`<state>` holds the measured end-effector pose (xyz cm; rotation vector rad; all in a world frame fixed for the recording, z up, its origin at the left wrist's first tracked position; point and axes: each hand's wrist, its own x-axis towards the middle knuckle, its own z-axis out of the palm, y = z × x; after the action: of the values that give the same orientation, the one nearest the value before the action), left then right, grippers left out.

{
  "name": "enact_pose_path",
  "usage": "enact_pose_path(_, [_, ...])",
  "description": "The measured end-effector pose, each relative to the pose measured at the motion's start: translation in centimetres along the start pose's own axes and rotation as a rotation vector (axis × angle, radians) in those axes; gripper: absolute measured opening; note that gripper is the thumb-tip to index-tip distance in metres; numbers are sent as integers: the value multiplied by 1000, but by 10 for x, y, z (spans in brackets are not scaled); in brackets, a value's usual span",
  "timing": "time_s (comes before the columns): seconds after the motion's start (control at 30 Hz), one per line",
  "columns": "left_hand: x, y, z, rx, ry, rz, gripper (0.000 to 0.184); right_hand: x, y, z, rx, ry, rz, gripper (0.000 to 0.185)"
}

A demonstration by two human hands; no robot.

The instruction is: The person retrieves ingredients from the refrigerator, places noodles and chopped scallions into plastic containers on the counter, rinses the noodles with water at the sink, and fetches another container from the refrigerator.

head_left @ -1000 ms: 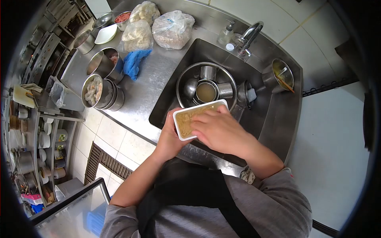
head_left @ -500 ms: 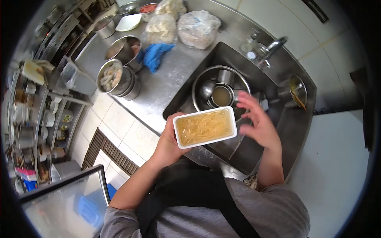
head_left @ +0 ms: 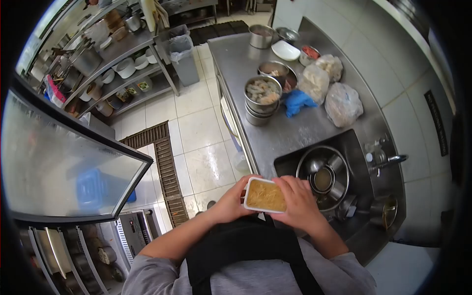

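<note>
A white rectangular plastic tub (head_left: 265, 195) is held in front of my apron, filled with thin pale-yellow shreds in liquid. My left hand (head_left: 233, 200) grips its left end. Around the right end is my right hand (head_left: 299, 200), its fingers over the rim. Just beyond it, in the sink (head_left: 287, 169), sits a large steel bowl (head_left: 347, 169) holding smaller steel vessels, one with cloudy liquid.
On the steel counter (head_left: 231, 64) are a pot of shrimp (head_left: 263, 91), a blue cloth or bag (head_left: 299, 102), filled plastic bags (head_left: 343, 104) and a white dish (head_left: 285, 50). A glass door (head_left: 69, 162) stands open at left. The faucet (head_left: 393, 160) is at right.
My right hand has come from the air beside the tub onto its right end. The view has turned left, bringing more floor, shelving and the glass door into sight.
</note>
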<state>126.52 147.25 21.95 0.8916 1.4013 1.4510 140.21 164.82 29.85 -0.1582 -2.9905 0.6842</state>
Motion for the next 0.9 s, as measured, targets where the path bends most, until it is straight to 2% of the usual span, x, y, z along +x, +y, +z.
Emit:
enact_pose_path(0.03, [-10, -1, -8, -80, 26, -33, 86, 6, -7, 6, 27, -1, -20, 82])
enact_pose_path(0.07, [-19, -4, -18, -92, 8, -54, 101, 11, -14, 12, 14, 3, -28, 80])
enact_pose_path(0.1, [-29, 0, -28, -88, 23, -36, 101, 18, -24, 14, 4, 6, -49, 80])
enact_pose_path(0.17, [-53, 8, -52, 219, 87, -52, 107, 33, -44, 21, 71, -6, 36, 77])
enact_pose_path(0.2, [-68, 7, -65, 334, 180, -9, 94, 41, -50, 27, 74, -2, 47, 76])
enact_pose_path(0.23, [-83, 4, -82, 342, 213, -1, 94, 49, -57, 30, 72, -4, 13, 76])
enact_pose_path(0.3, [-116, -7, -118, 726, 228, -22, 70, 70, -67, 37, -25, 35, 4, 78])
enact_pose_path(0.33, [-134, -14, -129, 687, 352, 26, 43, 80, -67, 43, -60, 96, -59, 77])
enact_pose_path(0.37, [-153, -20, -139, 700, 428, 11, 43, 96, -75, 42, -18, 96, -50, 76])
enact_pose_path(0.43, [-190, -28, -161, 716, 483, -90, 32, 131, -86, 39, -7, 90, -56, 73])
enact_pose_path(0.47, [-206, -36, -168, 735, 563, -51, 27, 152, -86, 42, -6, 125, -71, 74])
enact_pose_path(0.6, [-249, -45, -195, 759, 672, -131, 26, 252, -42, 60, -126, 292, -49, 69])
enact_pose_path(0.67, [-261, -50, -203, 785, 732, -161, 26, 312, -8, 60, -80, 288, 25, 65])
enact_pose_path(0.77, [-278, -50, -211, 815, 844, -224, 28, 401, 59, 71, -89, 388, 6, 60])
enact_pose_path(0.87, [-295, -67, -219, 824, 930, -307, 30, 485, 138, 88, -105, 319, 132, 64])
enact_pose_path(0.9, [-299, -63, -218, 838, 971, -362, 30, 518, 181, 106, -82, 391, 177, 63])
